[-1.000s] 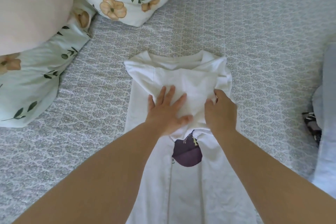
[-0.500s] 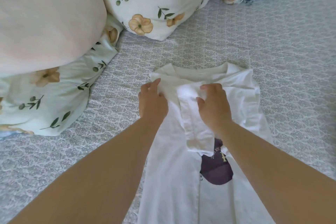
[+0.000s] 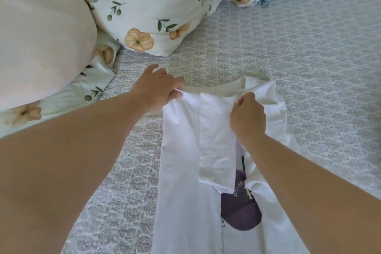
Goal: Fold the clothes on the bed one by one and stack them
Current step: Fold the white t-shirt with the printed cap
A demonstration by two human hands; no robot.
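Now the left hand (image 3: 156, 86) pinches the white T-shirt's (image 3: 181, 171) top corner, and the right hand (image 3: 247, 117) pinches its collar fold on the bed (image 3: 309, 47).

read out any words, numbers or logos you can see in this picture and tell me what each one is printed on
On the purple print of the white shirt: a curved line of pale letters, partly covered by folded cloth; only about "20.. RIC" shows, too blurred to be sure.
Beside it, a small pale emblem, not legible as text.
A dark mark at the print's lower left edge: unreadable.
No other text shows.
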